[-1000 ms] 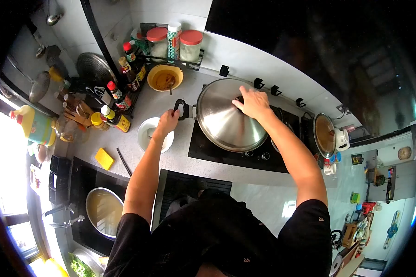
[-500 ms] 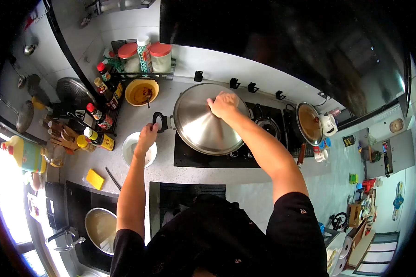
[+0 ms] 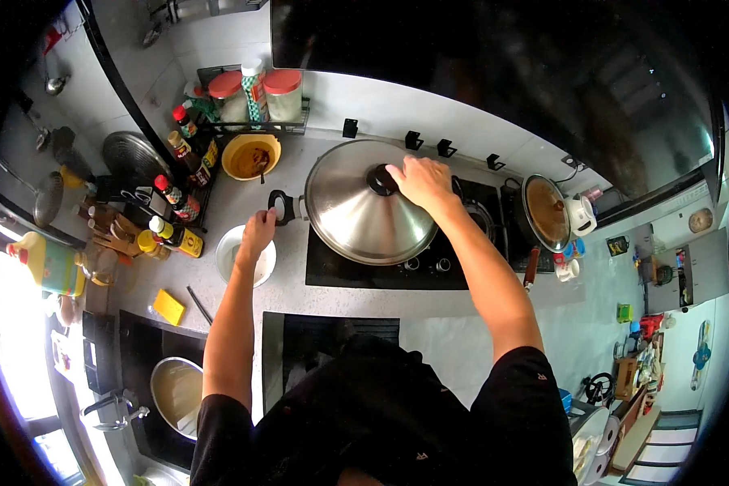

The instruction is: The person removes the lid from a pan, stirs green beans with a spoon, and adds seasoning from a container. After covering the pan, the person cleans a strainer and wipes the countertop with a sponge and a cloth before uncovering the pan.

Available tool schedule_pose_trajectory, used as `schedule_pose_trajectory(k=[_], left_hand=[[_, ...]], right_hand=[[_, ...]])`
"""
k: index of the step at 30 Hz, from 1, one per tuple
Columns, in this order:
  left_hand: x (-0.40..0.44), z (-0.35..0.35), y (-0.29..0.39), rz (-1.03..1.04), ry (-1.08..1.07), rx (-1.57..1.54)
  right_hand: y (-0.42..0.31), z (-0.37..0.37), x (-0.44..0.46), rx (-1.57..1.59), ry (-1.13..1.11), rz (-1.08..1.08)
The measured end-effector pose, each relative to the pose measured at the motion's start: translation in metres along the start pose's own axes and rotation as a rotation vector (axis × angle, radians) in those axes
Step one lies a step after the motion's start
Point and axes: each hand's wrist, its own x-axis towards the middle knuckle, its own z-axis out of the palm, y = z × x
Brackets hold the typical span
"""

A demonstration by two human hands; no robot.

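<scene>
- Head view: lidded pan [image 3: 356, 231] sits on the black hob [image 3: 344, 271], set in a grey counter [image 3: 340, 303]; pale wall [image 3: 373, 101] behind.
- Left hand [image 3: 257, 233] curled closed round the side handle [image 3: 290, 209].
- Right hand [image 3: 426, 181] half-curled, fingertips at the lid knob [image 3: 381, 180]; cannot tell whether it grips.
- Bottles [image 3: 188, 241] left of pan: labels too small to read.

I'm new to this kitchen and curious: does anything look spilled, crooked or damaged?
Nothing stands out. The domed steel lid sits over the pan, the sauce lies inside its yellow bowl, the seasoning bottles stand upright, and I see no spill on the grey countertop.
</scene>
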Motion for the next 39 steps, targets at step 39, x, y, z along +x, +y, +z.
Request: schedule_pose_trajectory(k=[39], left_hand=[[-0.537, -0.003, 0.006, -0.479, 0.391, -0.166]], right_hand=[[0.068, 0.287, -0.329, 0.686, -1.265, 0.012]])
